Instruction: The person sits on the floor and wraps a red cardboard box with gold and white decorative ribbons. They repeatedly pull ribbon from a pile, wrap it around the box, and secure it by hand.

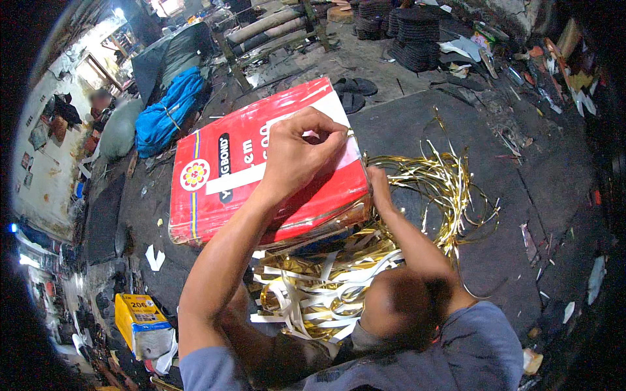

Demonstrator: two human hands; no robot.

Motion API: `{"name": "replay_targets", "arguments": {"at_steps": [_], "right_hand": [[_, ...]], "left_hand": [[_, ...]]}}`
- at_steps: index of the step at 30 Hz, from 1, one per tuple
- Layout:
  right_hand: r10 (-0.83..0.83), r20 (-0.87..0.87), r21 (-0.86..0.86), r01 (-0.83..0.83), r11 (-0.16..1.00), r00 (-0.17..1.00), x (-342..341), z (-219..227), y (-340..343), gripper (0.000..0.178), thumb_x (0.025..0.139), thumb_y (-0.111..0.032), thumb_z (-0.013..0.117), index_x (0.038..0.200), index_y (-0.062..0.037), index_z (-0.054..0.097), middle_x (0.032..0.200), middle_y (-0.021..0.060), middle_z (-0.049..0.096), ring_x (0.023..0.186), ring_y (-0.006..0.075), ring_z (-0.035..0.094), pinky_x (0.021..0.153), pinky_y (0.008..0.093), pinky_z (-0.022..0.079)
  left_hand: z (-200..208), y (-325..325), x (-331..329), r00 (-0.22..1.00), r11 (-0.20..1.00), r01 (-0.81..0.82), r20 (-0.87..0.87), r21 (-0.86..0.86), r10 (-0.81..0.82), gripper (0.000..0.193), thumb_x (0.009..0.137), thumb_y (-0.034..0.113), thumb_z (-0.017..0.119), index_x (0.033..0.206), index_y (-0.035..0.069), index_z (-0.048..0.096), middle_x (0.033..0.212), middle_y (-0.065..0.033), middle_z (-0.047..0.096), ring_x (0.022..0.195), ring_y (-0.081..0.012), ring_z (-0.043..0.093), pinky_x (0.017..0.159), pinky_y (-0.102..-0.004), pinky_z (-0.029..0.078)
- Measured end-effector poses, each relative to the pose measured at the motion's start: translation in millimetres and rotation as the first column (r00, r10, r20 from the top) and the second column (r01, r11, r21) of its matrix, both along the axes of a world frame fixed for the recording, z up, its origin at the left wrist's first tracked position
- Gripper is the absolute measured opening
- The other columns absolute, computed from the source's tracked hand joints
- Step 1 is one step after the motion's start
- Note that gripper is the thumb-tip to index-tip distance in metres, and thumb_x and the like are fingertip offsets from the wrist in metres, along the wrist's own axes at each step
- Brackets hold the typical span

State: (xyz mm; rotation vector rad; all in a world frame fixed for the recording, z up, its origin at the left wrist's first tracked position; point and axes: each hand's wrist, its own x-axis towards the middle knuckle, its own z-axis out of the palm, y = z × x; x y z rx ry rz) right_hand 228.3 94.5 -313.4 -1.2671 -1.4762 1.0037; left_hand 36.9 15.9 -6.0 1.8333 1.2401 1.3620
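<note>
The person's red box [293, 225] sits just off the middle of the view toward 11 o'clock, its printed face up, with a round flower emblem [195, 174] at its 9 o'clock end. The left hand [301, 148] reaches over that face from the 7 o'clock side, thumb and forefinger pinched together near the box's 2 o'clock edge — whether anything thin is caught between the tips cannot be told. A white strip [236, 178] lies on the red face and runs toward the left wrist. The right hand [379, 185] is against the box's 3 o'clock side; its fingers are largely hidden there, so their grip cannot be told. Loose loops of gold strips [456, 202] spread on the dark ground at 3 o'clock, just beyond the right hand, and a tangle of white and gold strips [323, 283] lies at 6 o'clock, below the box. Out toward 8 o'clock stands a yellow carton [138, 309], with a white scrap [155, 258] between it and the red box. A blue bundle [168, 114] rests at 10 o'clock — dark sandals [352, 94] and black stacks [415, 42] lie toward 1 o'clock.
</note>
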Motion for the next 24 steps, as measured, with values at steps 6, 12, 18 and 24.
{"name": "replay_targets", "arguments": {"at_steps": [6,12,18,24], "right_hand": [[-0.116,0.314,-0.078,0.147,0.986,0.942,21.4,-131.8,-10.6,0.037,0.094,-0.025,0.057,0.079,0.0062,0.069,0.071,0.0179,0.068,0.065,0.0286,0.066,0.06,0.0466,0.048],[-0.086,0.504,-0.224,0.226,0.948,0.86,40.8,-152.9,-13.5,0.033,0.094,-0.024,0.059,0.092,0.0055,0.075,0.093,0.0339,0.072,0.094,0.045,0.075,0.079,0.0541,0.058],[-0.019,0.643,-0.26,0.242,0.935,0.766,35.7,-130.3,-43.0,0.031,0.091,-0.023,0.065,0.099,0.0051,0.072,0.099,0.0287,0.073,0.094,0.0449,0.074,0.081,0.0545,0.059],[-0.004,0.706,-0.293,0.297,0.909,0.708,55.6,-128.2,-51.0,0.034,0.089,-0.023,0.068,0.109,0.0057,0.069,0.108,0.0253,0.074,0.097,0.0444,0.074,0.085,0.0544,0.06]], "left_hand": [[-1.1,3.8,7.4,0.999,0.999,0.036,0.02,0.001,-0.036,0.005,0.086,0.006,0.079,0.088,0.002,0.08,0.086,-0.0042,0.077,0.076,-0.0089,0.068,0.068,-0.0263,0.055],[-1.1,5.3,11.7,0.997,0.998,0.052,0.051,0.023,-0.053,0.004,0.087,0.006,0.078,0.088,0.003,0.08,0.086,-0.0042,0.076,0.077,-0.0092,0.068,0.068,-0.0261,0.054],[-2.0,1.0,4.3,1.0,1.0,0.006,0.005,0.002,-0.006,0.005,0.086,0.008,0.078,0.085,0.003,0.08,0.084,-0.0053,0.074,0.076,-0.0105,0.068,0.068,-0.0271,0.053],[3.7,-2.0,9.5,0.999,0.997,0.048,-0.004,0.053,-0.048,0.009,0.09,0.0,0.075,0.082,-0.001,0.074,0.086,-0.0054,0.07,0.077,-0.01,0.066,0.064,-0.0268,0.054]]}}
